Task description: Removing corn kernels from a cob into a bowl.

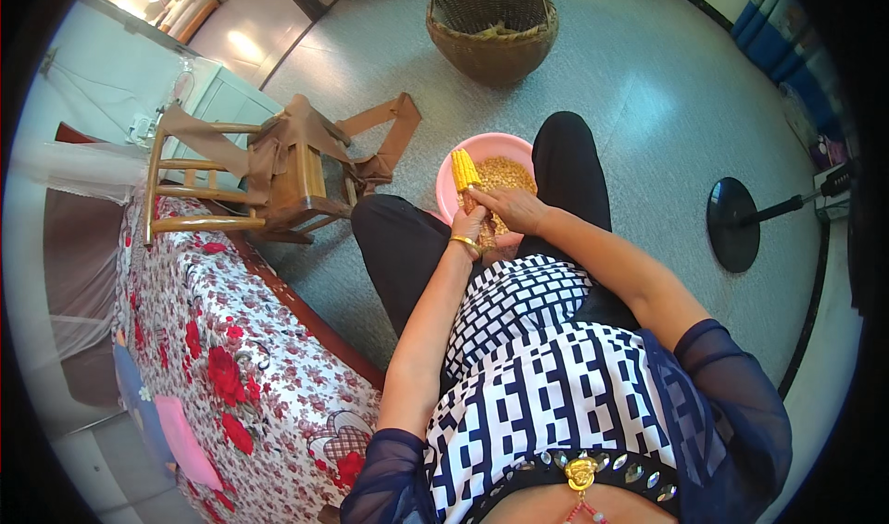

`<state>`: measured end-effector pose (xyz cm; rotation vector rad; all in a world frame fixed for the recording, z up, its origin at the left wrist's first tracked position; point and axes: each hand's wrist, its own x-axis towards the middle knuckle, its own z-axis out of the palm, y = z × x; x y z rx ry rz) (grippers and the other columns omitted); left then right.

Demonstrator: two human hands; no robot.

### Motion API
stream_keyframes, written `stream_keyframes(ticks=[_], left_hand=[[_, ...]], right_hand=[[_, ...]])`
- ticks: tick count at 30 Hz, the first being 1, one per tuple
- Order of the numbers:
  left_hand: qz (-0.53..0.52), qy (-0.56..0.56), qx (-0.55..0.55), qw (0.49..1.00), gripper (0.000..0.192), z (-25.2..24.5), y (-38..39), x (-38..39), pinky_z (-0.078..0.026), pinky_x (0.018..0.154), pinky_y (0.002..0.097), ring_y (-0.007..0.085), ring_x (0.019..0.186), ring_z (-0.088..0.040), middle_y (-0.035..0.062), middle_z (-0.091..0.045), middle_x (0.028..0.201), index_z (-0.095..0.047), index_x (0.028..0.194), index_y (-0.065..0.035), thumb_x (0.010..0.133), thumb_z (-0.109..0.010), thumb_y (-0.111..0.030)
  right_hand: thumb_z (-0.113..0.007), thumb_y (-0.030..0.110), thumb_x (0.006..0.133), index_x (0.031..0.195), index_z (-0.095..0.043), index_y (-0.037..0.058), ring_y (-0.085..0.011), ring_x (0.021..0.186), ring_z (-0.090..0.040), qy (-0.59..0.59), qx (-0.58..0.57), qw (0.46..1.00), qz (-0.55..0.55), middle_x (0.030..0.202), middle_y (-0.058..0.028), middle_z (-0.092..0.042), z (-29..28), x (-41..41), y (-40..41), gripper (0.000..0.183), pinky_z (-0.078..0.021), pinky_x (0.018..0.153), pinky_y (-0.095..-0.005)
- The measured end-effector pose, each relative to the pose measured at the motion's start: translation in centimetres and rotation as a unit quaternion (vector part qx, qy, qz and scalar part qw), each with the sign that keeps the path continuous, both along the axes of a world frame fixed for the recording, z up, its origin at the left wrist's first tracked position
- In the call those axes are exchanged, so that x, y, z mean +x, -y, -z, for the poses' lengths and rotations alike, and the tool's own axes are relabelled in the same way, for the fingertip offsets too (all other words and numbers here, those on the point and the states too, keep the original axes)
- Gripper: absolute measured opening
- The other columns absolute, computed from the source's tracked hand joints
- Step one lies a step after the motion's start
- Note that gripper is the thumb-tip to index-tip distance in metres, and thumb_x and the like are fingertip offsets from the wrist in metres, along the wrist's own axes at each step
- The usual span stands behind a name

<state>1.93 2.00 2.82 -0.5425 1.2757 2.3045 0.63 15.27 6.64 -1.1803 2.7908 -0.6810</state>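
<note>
A yellow ear of corn point(465, 170), part of it stripped down to the reddish cob, lies over a pink plastic basin point(444, 180) between my knees. My left hand point(469, 225) is closed around its stripped lower part. The fingers of my right hand point(512, 207) press on the ear at the edge of the remaining kernels; whether they also grip it cannot be told. Loose corn kernels point(510, 171) cover the basin's bottom. Another bare corn cob point(488, 236) seems to lie below my hands, partly hidden.
A wicker basket point(486, 59) with a tall handle stands on the floor ahead. To the left are a wooden chair point(305, 170) with brown straps and a bed with a floral cover point(278, 357). A black round stand base point(733, 224) is at the right.
</note>
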Motion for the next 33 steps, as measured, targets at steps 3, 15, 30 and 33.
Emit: stream_keyframes(ticks=[3, 15, 30, 33], left_hand=[[-0.009, -0.019, -0.047, 0.999, 0.014, -0.3, -0.2, -0.1, -0.039, 0.040, 0.0231, 0.0127, 0.048, -0.047, 0.0031, -0.047, 0.064, -0.045, 0.082, -0.0063, 0.070, -0.049, -0.004], [-0.028, -0.041, -0.135, 0.990, 0.026, -0.7, -0.8, 0.3, -0.042, 0.042, 0.0233, 0.0136, 0.053, -0.050, 0.0041, -0.050, 0.072, -0.045, 0.091, -0.0048, 0.067, -0.052, -0.001], [-0.006, -0.041, -0.106, 0.994, 0.024, -0.1, -0.5, 0.1, -0.041, 0.040, 0.0229, 0.0128, 0.048, -0.049, 0.0041, -0.049, 0.068, -0.044, 0.089, -0.0040, 0.066, -0.053, -0.004], [-0.015, -0.039, -0.121, 0.992, 0.026, -0.4, -0.7, 0.1, -0.041, 0.039, 0.0235, 0.0132, 0.048, -0.049, 0.0049, -0.049, 0.069, -0.044, 0.090, -0.0032, 0.066, -0.053, -0.002]], right_hand=[[-0.043, 0.008, 0.069, 0.117, -0.029, 0.0061, -0.0255, 0.072, -0.052, -0.023, -0.002, 1.000, 0.000, 0.079, -0.0124, -0.050, 0.6, -0.2, -0.2, 0.050, -0.0421, 0.062, -0.0323], [-0.042, 0.007, 0.070, 0.119, -0.026, 0.0126, -0.0248, 0.067, -0.053, -0.026, 0.012, 0.999, 0.023, 0.077, -0.0108, -0.049, 0.6, -0.1, -0.1, 0.052, -0.0428, 0.059, -0.0321], [-0.042, 0.009, 0.070, 0.117, -0.028, 0.0089, -0.0226, 0.066, -0.052, -0.054, 0.036, 0.998, 0.026, 0.074, -0.0089, -0.050, 0.8, -0.1, -0.3, 0.049, -0.0420, 0.057, -0.0305], [-0.042, 0.010, 0.070, 0.113, -0.032, 0.0081, -0.0217, 0.065, -0.052, -0.060, 0.049, 0.996, 0.038, 0.072, -0.0078, -0.049, 0.6, -0.1, -0.3, 0.044, -0.0410, 0.057, -0.0305]])
